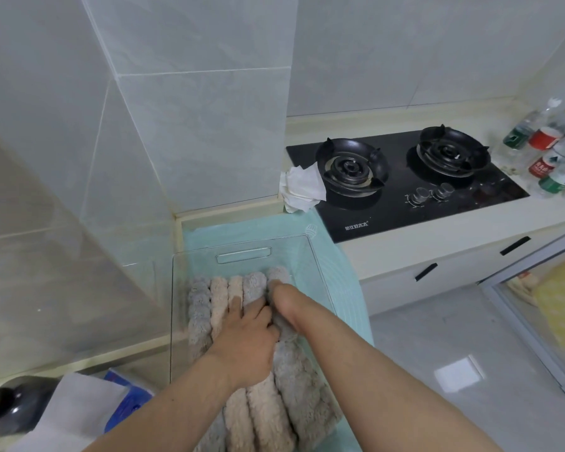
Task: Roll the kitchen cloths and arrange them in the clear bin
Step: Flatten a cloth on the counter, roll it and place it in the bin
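Observation:
A clear bin stands on a teal mat on the counter. Several rolled fluffy cloths lie side by side in it, grey and beige ones. My left hand rests flat on the middle rolls with its fingers stretched forward. My right hand reaches into the bin's right side, and its fingers curl down into the rightmost grey roll, mostly hidden in the pile.
A black two-burner gas hob sits to the right, with a crumpled white cloth at its left edge. Several bottles stand at the far right. A blue packet and a white sheet lie at lower left. Tiled walls enclose the bin's left and back.

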A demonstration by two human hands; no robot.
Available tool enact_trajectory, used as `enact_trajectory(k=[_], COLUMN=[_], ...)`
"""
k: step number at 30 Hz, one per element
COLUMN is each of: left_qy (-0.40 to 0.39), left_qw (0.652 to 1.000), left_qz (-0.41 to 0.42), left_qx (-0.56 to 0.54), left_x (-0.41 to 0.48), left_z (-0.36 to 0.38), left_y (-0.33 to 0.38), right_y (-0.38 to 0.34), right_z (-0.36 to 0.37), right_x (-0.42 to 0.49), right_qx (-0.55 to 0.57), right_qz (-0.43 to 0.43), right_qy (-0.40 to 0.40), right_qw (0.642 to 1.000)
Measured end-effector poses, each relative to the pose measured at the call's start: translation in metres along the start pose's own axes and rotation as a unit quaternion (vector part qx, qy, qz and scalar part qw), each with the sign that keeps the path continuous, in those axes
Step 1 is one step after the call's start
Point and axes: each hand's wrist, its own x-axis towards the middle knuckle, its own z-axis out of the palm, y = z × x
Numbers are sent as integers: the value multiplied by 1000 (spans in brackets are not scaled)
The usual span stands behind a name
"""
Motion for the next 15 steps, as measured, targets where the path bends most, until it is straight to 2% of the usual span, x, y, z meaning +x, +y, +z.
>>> enact_trajectory(k=[2,4,8,12,15], left_qy=[12,-8,-45,-39,-45], left_qw=[1000,999,996,996,996], left_qz=[-10,-16,-20,-36,-33], left_qx=[-5,-42,-80,-70,-64], left_x=[-8,-12,-3,1,0], left_z=[4,5,1,5,7], left_y=[3,3,9,13,11], right_y=[-13,-21,-25,-35,-36], right_z=[-8,-18,-24,-12,-15], right_x=[-20,-32,-30,-27,-17], right_qx=[4,5,28,0,81], right_qz=[1,7,44,24,43], right_qy=[-7,2,-33,12,-2], right_qw=[1000,1000,998,1000,996])
